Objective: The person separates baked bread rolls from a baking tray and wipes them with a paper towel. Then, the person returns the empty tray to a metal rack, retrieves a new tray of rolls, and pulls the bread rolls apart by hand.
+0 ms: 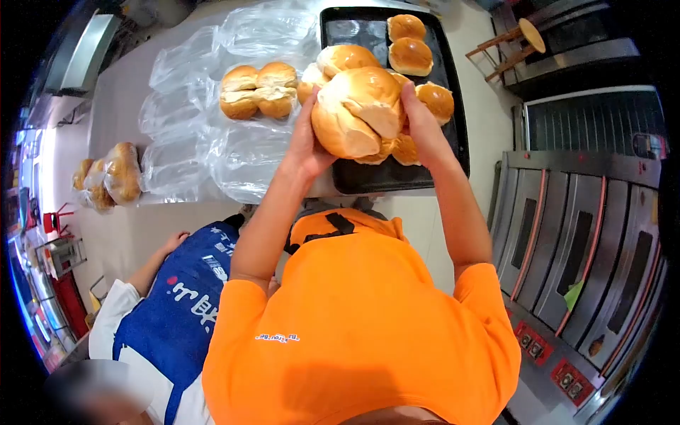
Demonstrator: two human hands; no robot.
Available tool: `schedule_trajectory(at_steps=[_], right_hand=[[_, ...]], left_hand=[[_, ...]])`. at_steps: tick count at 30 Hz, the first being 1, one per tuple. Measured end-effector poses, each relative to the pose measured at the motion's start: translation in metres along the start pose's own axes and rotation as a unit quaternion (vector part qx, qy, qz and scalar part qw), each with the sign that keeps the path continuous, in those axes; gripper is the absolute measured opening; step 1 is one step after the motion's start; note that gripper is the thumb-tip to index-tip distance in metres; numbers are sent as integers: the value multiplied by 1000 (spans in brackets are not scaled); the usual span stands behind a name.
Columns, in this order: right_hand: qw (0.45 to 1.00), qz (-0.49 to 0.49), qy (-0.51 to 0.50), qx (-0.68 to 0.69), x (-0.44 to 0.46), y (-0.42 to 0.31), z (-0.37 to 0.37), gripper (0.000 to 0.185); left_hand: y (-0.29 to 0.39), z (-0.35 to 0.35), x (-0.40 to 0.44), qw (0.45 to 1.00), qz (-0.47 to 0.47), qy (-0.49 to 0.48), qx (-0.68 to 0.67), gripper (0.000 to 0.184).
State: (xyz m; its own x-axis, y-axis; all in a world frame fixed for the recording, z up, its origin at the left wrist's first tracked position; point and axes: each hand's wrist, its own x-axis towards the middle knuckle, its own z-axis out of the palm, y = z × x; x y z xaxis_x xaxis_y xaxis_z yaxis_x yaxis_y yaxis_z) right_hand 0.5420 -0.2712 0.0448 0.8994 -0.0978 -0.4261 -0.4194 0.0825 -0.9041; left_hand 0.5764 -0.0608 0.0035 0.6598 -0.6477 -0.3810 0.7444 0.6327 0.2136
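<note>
My left hand (pixel 310 145) and right hand (pixel 423 122), curved partly open, clasped a golden bun cluster (pixel 358 110) from opposite sides above the black tray (pixel 354 176), near four joined buns (pixel 258 91) among clear plastic bags (pixel 173 117).

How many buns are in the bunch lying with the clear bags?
4: the far left bun, the far right bun, the near left bun and the near right bun, all pressed together among the clear bags. Any underneath would be hidden.
</note>
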Motion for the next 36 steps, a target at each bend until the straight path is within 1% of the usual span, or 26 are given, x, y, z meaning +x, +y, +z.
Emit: schedule_trajectory(at_steps=[2,3,4,5,6,7,8,9,10,12,13,15,16,17,19,21,24,26,27,29,30,31,33,34,35,36], right_hand=[[990,-135,36,4,5,22,7,74],[989,-143,25,3,0,22,14,74],[985,-154,17,76,-11,23,23,74],[976,-160,8,149,-19,26,29,76],[968,-152,3,202,-19,36,32,78],[957,-141,-1,254,-17,47,35,80],[947,-139,8,288,-16,56,38,83],[948,-139,4,286,-17,57,38,83],[938,-151,-20,312,-17,56,36,84],[915,-163,-62,363,-14,52,30,88],[916,-164,-61,360,-10,53,24,88],[889,-158,-107,416,-2,57,12,93],[894,-172,-109,399,-2,54,12,96],[895,-168,-110,398,2,55,9,96],[898,-151,-155,383,6,67,1,97],[905,-150,-145,370,10,74,-2,99],[912,-152,-142,353,12,77,-1,102],[916,-167,-141,336,14,76,-2,105],[917,-163,-143,335,17,76,-5,105],[921,-158,-169,313,22,78,-16,105],[922,-136,-192,306,22,77,-21,107],[923,-132,-193,307,25,82,-32,107],[936,-89,-198,276,37,98,-57,109],[956,-92,-165,225,38,101,-67,109],[954,-80,-188,221,41,105,-74,108],[960,-72,-182,199,40,107,-78,105]], left_hand=[[-3,1,-3,998,56,36,11,66],[-7,3,-1,997,68,34,13,66],[-17,5,4,981,172,75,56,67],[-28,7,7,950,273,118,95,69],[-37,9,8,935,325,114,88,79],[-49,11,8,897,386,133,168,91],[-58,8,9,868,421,127,231,97],[-67,2,9,834,451,120,295,103],[-73,-2,4,834,454,118,292,103],[-81,-8,-2,827,470,28,307,135],[-75,3,-10,828,471,26,304,135],[-60,21,-30,850,466,-62,238,146],[-52,18,-34,848,450,-77,270,147],[-45,18,-35,848,451,-73,268,147],[-39,15,-43,862,403,-65,299,141],[-40,13,-45,868,402,-60,283,139],[-40,3,-49,862,404,-72,296,135],[-40,-1,-53,867,398,-80,289,122],[-37,-2,-57,868,399,-76,287,122],[-25,-2,-70,887,351,-38,298,106],[-21,-4,-73,881,370,-33,292,86],[-17,-8,-76,882,369,-29,291,86],[-7,-18,-82,890,301,37,339,68],[-7,-30,-80,882,305,32,358,54],[-5,-42,-81,878,312,49,358,54],[-4,-54,-84,909,249,73,326,55]])
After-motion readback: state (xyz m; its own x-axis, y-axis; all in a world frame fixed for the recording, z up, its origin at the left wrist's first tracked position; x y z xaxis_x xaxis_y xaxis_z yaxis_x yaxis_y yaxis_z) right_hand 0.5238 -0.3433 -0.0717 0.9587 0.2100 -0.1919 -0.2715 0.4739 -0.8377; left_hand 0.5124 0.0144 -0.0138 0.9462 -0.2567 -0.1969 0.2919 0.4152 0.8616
